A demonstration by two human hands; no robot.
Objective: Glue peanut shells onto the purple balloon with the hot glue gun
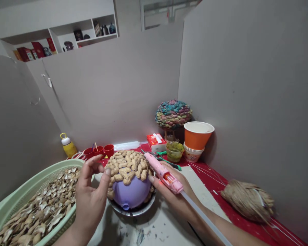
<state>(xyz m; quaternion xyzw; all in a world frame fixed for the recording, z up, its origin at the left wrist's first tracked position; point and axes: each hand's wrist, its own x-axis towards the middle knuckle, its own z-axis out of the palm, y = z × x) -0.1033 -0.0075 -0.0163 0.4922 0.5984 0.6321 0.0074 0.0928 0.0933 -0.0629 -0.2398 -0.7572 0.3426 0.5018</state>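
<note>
A purple balloon (131, 192), its top covered with peanut shells (128, 165), rests in a metal bowl (135, 213). My right hand (173, 181) grips a pink glue gun (163, 172) at the right of the balloon. A long translucent glue stick (205, 217) sticks out of its rear end, and its nozzle is near the shells. My left hand (93, 188) is at the balloon's left side, thumb and index finger apart, with nothing seen between them.
A green basket (52, 165) of shell pieces stands at the left. Behind are red cups (109, 150), a yellow bottle (68, 147), a tissue pack (156, 141), pliers (170, 164), a plastic bowl (174, 152), an orange bucket (197, 136) and a colourful woven piece (173, 114). Raffia (247, 201) lies right.
</note>
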